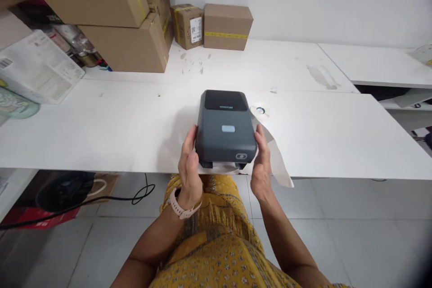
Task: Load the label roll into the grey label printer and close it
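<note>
Sitting at the near edge of the white table (101, 130), the grey label printer (225, 130) is clasped at both sides. The left hand (189, 166) and right hand (261, 166) press flat against its flanks, fingers partly curled to the casing. A white paper strip (278, 162) lies beneath it and hangs over the edge to the right. A small round roll (260, 110) rests just behind. Cardboard boxes (227, 27) stand well apart at the wall, taped closed, contents unseen. A black cable (141, 191) lies on the floor.
</note>
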The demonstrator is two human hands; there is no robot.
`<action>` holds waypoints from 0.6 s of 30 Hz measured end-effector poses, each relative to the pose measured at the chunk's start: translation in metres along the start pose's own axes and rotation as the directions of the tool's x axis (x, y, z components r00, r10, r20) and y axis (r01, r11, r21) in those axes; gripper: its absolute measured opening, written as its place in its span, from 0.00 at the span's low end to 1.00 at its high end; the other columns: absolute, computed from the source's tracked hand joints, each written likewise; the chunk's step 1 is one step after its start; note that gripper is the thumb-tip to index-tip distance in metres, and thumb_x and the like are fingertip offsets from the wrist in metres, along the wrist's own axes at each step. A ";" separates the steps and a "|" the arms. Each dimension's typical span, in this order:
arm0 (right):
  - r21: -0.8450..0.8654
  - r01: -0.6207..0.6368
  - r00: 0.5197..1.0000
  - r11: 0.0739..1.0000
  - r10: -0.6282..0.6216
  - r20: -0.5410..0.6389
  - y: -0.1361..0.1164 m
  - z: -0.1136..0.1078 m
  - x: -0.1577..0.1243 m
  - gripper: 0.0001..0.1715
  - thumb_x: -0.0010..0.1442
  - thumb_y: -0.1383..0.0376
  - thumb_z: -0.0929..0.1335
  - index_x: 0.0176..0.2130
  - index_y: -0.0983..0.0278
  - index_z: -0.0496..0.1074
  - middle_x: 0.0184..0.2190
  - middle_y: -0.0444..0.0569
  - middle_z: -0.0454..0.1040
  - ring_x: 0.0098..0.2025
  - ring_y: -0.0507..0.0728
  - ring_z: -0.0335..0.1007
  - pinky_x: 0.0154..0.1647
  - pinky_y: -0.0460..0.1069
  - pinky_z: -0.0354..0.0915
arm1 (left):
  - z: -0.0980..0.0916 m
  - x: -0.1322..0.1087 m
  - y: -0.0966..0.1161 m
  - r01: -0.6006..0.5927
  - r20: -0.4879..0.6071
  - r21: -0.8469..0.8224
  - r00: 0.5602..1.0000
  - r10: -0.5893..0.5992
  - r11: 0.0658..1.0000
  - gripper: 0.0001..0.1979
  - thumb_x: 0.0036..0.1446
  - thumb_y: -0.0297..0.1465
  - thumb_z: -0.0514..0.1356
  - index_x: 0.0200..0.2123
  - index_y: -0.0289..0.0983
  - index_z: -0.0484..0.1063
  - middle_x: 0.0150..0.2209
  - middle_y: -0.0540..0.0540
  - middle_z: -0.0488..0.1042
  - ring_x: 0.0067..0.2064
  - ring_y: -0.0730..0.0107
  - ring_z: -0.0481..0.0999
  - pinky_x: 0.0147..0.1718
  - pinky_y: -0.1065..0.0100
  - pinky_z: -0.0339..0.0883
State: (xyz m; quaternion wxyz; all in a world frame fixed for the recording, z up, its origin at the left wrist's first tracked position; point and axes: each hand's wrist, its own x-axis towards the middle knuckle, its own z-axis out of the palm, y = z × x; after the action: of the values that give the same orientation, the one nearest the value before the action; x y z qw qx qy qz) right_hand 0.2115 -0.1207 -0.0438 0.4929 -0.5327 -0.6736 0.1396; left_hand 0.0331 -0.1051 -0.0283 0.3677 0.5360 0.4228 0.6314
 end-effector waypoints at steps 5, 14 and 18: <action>-0.062 0.173 0.985 0.983 -0.171 0.034 -0.015 -0.017 0.037 0.45 0.68 0.37 0.47 0.76 0.49 0.32 0.79 0.44 0.33 0.79 0.69 0.30 0.76 0.73 0.46 | -0.004 0.051 0.002 -0.086 -0.080 -0.077 0.994 0.079 0.993 0.23 0.73 0.41 0.48 0.66 0.45 0.64 0.61 0.43 0.75 0.67 0.58 0.70 0.70 0.51 0.58; -0.222 0.337 0.940 0.915 -0.341 0.022 -0.031 -0.034 0.179 0.37 0.73 0.45 0.49 0.74 0.48 0.35 0.76 0.51 0.47 0.77 0.66 0.44 0.73 0.70 0.52 | -0.003 0.088 -0.045 0.160 0.192 0.407 0.948 -0.256 0.899 0.30 0.60 0.33 0.60 0.65 0.40 0.64 0.64 0.40 0.73 0.64 0.50 0.73 0.61 0.49 0.67; -0.388 0.393 0.900 0.834 -0.435 -0.023 -0.040 -0.030 0.183 0.28 0.73 0.52 0.57 0.68 0.52 0.57 0.68 0.54 0.63 0.73 0.67 0.55 0.69 0.68 0.58 | -0.003 0.087 -0.032 0.135 0.198 0.546 0.938 -0.284 0.827 0.31 0.60 0.36 0.60 0.66 0.39 0.63 0.61 0.40 0.75 0.57 0.48 0.78 0.55 0.50 0.72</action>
State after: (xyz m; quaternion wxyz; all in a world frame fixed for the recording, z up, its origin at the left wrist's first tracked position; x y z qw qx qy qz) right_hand 0.2223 0.0101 0.0926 0.4373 -0.4651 -0.7585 -0.1309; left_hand 0.0174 -0.0133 -0.0266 0.3295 0.6467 0.5812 0.3680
